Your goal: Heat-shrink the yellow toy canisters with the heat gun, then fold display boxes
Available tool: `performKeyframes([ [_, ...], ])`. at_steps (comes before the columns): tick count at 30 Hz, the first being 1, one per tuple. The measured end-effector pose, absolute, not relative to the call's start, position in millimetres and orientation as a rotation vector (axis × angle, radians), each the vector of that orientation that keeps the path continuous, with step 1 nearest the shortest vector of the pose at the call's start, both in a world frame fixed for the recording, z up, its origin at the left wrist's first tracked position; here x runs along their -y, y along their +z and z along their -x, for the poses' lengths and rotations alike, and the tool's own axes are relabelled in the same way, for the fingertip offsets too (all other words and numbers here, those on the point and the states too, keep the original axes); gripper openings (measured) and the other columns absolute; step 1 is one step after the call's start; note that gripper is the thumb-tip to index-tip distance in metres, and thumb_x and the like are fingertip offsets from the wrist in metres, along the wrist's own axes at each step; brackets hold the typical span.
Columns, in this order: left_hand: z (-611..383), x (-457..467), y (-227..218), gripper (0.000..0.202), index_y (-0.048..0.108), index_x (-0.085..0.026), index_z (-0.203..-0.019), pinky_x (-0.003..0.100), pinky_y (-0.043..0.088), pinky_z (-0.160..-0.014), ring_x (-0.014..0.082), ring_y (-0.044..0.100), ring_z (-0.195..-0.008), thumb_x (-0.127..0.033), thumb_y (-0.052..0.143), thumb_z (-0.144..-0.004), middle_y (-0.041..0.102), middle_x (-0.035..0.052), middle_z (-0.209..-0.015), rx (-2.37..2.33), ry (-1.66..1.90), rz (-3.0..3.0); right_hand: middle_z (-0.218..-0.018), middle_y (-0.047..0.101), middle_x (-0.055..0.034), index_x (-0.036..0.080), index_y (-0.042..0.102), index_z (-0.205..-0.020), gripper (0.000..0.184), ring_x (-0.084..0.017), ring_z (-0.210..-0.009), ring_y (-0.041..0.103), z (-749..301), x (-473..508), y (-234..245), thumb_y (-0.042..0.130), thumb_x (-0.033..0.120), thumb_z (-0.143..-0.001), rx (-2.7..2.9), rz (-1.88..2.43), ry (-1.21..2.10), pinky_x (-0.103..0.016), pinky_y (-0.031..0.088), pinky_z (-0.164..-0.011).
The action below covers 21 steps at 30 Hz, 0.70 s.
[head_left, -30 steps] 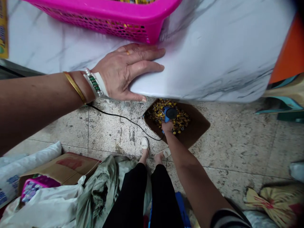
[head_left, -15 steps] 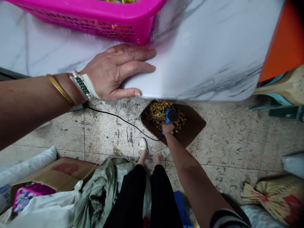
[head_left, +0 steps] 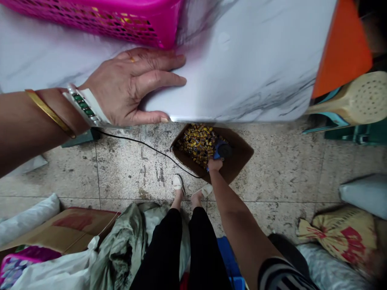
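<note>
My left hand lies flat, fingers stretched, on the near edge of a white marble-look table, just in front of a pink plastic basket. My right hand reaches down to a brown cardboard box on the floor and grips a blue and black corded tool. The tool rests on a heap of several small yellow pieces inside the box. A black cable runs from the tool leftwards over the tiles.
My legs in black trousers and white shoes stand by the box. Cardboard, white bags and a grey-green cloth lie at lower left. A yellow-red sack lies at right; an orange stool and beige perforated object stand at upper right.
The view has shifted so everything sits further left and higher in the picture. My right hand with the blue tool has moved slightly rightward over the heap. My left hand stays flat on the table.
</note>
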<state>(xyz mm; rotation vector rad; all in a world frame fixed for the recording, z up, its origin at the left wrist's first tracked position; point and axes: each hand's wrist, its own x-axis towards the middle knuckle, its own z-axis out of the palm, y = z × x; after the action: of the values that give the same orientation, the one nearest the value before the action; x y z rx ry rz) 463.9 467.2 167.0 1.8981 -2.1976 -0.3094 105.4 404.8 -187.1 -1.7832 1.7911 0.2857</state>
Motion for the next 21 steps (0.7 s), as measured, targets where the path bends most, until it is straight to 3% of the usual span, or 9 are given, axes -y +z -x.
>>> performKeyframes([
  [3, -466.7, -466.3, 163.0, 0.074, 0.029, -0.036, -0.151, 0.038, 0.026, -0.122, 0.0281, 0.037, -0.141, -0.059, 0.049, -0.084, 0.024, -0.0118, -0.159, 2.179, -0.314, -1.844, -0.107, 0.066, -0.0074, 0.013, 0.062, -0.111, 0.029, -0.018, -0.092, 0.065, -66.8, -413.7, -173.3, 0.059, 0.037, -0.095, -1.875, 1.702, 0.326, -0.039, 0.055, -0.083],
  [10, -462.9, -467.1, 166.5, 0.074, 0.026, -0.038, -0.150, 0.037, 0.023, -0.122, 0.0246, 0.033, -0.143, -0.056, 0.048, -0.082, 0.020, -0.0141, -0.160, 2.154, -0.356, -1.924, -0.098, 0.068, -0.0051, 0.013, 0.064, -0.104, 0.027, -0.016, -0.083, 0.066, -45.0, -442.4, -153.1, 0.060, 0.038, -0.094, -1.818, 1.589, 0.319, -0.035, 0.056, -0.078],
  [13, -461.6, -467.2, 168.8, 0.071, 0.033, -0.030, -0.149, 0.037, 0.025, -0.121, 0.0236, 0.033, -0.143, -0.060, 0.047, -0.085, 0.025, -0.0072, -0.160, 2.186, -0.323, -1.911, -0.092, 0.069, -0.0040, 0.013, 0.064, -0.101, 0.028, -0.015, -0.078, 0.066, -64.6, -432.8, -159.8, 0.061, 0.039, -0.093, -1.782, 1.568, 0.282, -0.033, 0.056, -0.074],
  [17, -463.0, -466.0, 167.1, 0.072, 0.040, -0.016, -0.145, 0.046, 0.029, -0.117, 0.0272, 0.036, -0.141, -0.063, 0.045, -0.090, 0.033, 0.0075, -0.157, 2.231, -0.262, -1.827, -0.084, 0.070, -0.0056, 0.010, 0.063, -0.102, 0.030, -0.014, -0.068, 0.066, -94.5, -411.4, -169.6, 0.059, 0.038, -0.093, -1.760, 1.547, 0.226, -0.027, 0.054, -0.064],
  [21, -464.4, -465.2, 163.4, 0.074, 0.041, -0.017, -0.145, 0.044, 0.029, -0.116, 0.0267, 0.037, -0.141, -0.065, 0.044, -0.089, 0.035, 0.0084, -0.156, 2.213, -0.249, -1.810, -0.067, 0.066, -0.0004, 0.010, 0.063, -0.102, 0.032, -0.012, -0.053, 0.063, -103.4, -406.8, -163.9, 0.063, 0.039, -0.090, -1.669, 1.516, 0.264, -0.023, 0.051, -0.051],
])
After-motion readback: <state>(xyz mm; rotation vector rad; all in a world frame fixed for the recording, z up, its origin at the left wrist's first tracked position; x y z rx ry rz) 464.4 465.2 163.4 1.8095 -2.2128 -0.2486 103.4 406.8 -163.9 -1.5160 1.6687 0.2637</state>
